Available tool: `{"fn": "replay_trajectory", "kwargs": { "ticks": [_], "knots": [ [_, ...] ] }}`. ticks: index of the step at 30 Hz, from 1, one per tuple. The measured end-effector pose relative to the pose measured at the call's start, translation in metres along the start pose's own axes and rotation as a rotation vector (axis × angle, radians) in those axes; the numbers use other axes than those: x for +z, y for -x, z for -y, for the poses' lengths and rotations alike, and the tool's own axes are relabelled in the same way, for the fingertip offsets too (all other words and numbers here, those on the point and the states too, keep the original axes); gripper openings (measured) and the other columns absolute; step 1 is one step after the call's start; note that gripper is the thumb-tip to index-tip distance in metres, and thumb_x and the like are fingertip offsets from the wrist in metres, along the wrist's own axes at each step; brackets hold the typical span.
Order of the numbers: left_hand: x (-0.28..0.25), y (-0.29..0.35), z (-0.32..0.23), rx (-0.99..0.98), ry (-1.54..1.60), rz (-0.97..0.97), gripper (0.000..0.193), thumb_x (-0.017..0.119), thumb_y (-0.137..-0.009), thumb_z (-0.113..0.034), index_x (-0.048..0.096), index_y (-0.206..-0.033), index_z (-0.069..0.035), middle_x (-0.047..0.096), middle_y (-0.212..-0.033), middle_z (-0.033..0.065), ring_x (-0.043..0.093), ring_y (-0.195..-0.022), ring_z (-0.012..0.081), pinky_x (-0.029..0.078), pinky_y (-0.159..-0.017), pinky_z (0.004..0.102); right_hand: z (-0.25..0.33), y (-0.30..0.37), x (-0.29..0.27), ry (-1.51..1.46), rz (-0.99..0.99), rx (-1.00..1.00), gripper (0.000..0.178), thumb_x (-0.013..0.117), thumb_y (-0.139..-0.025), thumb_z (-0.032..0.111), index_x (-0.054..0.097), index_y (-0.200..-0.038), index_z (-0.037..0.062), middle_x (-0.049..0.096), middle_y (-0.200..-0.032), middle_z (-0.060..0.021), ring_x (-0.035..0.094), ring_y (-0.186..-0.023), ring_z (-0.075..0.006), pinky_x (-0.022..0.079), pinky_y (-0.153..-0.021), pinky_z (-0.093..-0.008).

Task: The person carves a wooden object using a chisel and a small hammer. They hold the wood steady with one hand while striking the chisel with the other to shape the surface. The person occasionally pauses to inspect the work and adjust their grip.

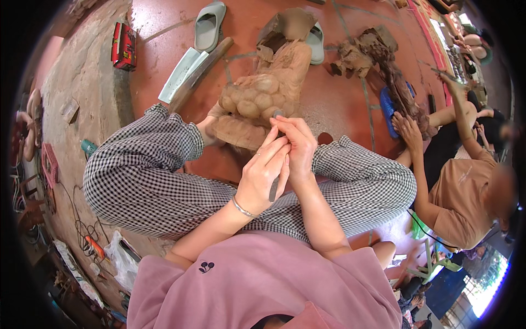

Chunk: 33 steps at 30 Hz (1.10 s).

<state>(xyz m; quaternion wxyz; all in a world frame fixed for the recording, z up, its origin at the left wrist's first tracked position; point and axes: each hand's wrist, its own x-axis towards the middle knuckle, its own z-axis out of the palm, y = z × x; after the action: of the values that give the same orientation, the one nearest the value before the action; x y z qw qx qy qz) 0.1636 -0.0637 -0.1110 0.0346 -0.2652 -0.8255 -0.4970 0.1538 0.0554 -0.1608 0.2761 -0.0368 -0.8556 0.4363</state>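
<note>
I sit on the red tiled floor in checked trousers with a pale carved wooden figure (263, 96) lying between my feet. Both hands meet just in front of it. My left hand (264, 174), with a thin bracelet on the wrist, and my right hand (297, 147) are closed together around a slim grey metal tool (273, 189). Its upper end shows above my fingertips, close to the rounded lumps of the carving; whether it touches the wood I cannot tell.
Two grey sandals (210, 24) and a long pale plank (189, 71) lie beyond the carving, and a red box (124, 45) lies at the far left. At the right, another person (457, 192) in a tan shirt works on a dark wood carving (402, 90). An orange power tool (94, 247) with a cable lies at lower left.
</note>
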Motion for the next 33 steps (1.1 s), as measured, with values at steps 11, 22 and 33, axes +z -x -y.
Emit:
{"fn": "replay_trajectory", "kwargs": {
  "ticks": [11, 22, 33],
  "knots": [
    [-0.006, 0.007, -0.005, -0.038, -0.024, 0.045, 0.023, 0.058, -0.089, 0.007, 0.069, -0.109, 0.012, 0.068, -0.117, 0.0264, 0.059, -0.127, 0.0444, 0.053, -0.101, 0.0421, 0.001, 0.008, -0.002, -0.042, 0.093, 0.014, 0.026, 0.072, -0.071, 0.003, 0.076, -0.096, 0.0032, 0.071, -0.092, -0.0108, 0.069, -0.082, -0.0273, 0.055, -0.068, -0.0332],
    [-0.01, 0.01, -0.001, -0.038, -0.003, 0.037, 0.022, 0.06, -0.088, 0.007, 0.069, -0.108, 0.011, 0.068, -0.116, 0.0262, 0.059, -0.127, 0.0444, 0.053, -0.1, 0.043, 0.006, 0.014, 0.0, -0.057, 0.086, 0.041, 0.027, 0.07, -0.073, 0.001, 0.075, -0.1, 0.0006, 0.071, -0.094, -0.0131, 0.069, -0.081, -0.0268, 0.054, -0.067, -0.0331],
    [-0.004, 0.002, -0.004, 0.007, -0.064, 0.036, 0.026, 0.061, -0.089, 0.006, 0.069, -0.113, 0.011, 0.068, -0.12, 0.0261, 0.058, -0.128, 0.044, 0.053, -0.102, 0.0421, 0.005, 0.006, 0.002, -0.065, 0.024, 0.086, 0.025, 0.069, -0.073, 0.003, 0.077, -0.097, 0.0034, 0.073, -0.097, -0.0119, 0.069, -0.088, -0.0264, 0.055, -0.072, -0.0334]
  ]
}}
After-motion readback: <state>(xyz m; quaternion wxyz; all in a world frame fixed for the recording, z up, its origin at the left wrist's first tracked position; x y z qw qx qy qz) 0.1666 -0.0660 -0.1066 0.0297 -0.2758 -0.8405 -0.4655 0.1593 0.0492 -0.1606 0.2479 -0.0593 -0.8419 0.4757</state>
